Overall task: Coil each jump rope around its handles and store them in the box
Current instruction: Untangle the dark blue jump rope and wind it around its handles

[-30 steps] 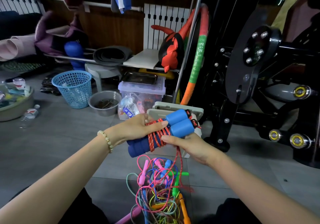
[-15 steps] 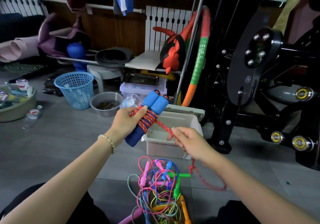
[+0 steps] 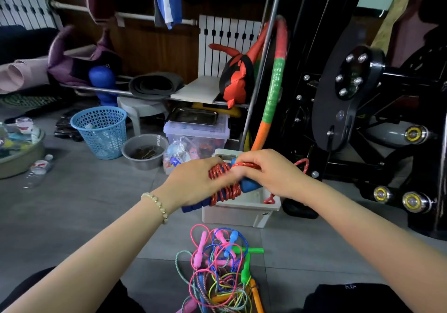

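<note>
My left hand [image 3: 193, 182] grips a pair of blue foam handles [image 3: 249, 185] with red speckled rope [image 3: 225, 193] coiled round them, held just above the white box [image 3: 239, 213]. Against the far end of the handles, my right hand [image 3: 268, 174] pinches a strand of the same rope, and a short red loop [image 3: 303, 164] sticks out to its right. A tangled pile of coloured jump ropes [image 3: 222, 264] with pink, green, blue and orange handles lies on the floor below my hands.
A black exercise machine [image 3: 350, 95] stands to the right of the box. Behind it are a clear storage bin [image 3: 196, 133], a grey bowl [image 3: 144, 150] and a blue mesh basket [image 3: 101, 131]. Grey floor lies to the left.
The handles tipped from upright to lying across over the box. My right hand moved up from the loose strand to the handles, taking up the slack that trailed on the floor.
</note>
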Motion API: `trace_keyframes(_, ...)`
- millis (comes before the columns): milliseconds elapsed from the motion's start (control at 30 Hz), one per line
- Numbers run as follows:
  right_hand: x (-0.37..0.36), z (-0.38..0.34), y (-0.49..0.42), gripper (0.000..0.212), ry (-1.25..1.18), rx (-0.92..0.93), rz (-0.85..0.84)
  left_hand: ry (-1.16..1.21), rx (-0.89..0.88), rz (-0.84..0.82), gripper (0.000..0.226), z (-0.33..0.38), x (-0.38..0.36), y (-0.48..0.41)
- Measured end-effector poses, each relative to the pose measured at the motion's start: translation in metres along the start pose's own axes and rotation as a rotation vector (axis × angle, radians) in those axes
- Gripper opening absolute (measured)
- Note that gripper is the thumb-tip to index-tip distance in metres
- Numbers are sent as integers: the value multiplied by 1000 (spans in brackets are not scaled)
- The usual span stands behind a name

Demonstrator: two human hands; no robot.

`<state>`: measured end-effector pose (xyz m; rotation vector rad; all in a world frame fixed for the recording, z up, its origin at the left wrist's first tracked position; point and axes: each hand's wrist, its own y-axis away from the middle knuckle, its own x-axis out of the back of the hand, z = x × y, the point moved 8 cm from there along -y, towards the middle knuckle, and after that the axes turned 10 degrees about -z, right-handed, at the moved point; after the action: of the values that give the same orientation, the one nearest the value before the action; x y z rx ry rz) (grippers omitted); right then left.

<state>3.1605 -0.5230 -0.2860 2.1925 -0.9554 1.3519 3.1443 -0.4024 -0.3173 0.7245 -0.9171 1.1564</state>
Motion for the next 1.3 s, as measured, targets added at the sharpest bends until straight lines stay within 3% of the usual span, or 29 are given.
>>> trace_keyframes(233, -3, -1, 3, 13, -84, -3, -95, -256, -123, -20, 61, 17, 2, -5)
trace_keyframes(433, 11, -9, 5, 9, 86, 37, -214, -144, -117, -119, 55, 13, -2, -6)
trace_keyframes(567, 11, -19, 6, 21, 254, 87, -219, -139, -148, -171, 53, 20, -4, -5)
trace_keyframes(733, 13, -14, 2, 24, -172, 36, -309, -287, -217, -126, 45, 40, 8, 2)
trace_keyframes(933, -12, 13, 10, 31, -555, -93, -572, -381, -276, -131, 51, 53, 4, 13)
trace_keyframes(1033, -23, 30, 7, 26, -583, -141, -451, -368, -228, -171, 53, 39, -1, 11)
trace_keyframes(1133, -14, 42, 1, 8, -487, -144, -72, -30, -125, -224, 60, 8, -18, 2)
trace_keyframes(1200, -7, 41, 4, 14, -525, -117, 122, 241, -39, -177, 72, -13, -26, -3)
trace_keyframes(1300, -10, 41, 10, 37, -437, -121, 158, 511, 182, -100, 73, -47, -35, -5)
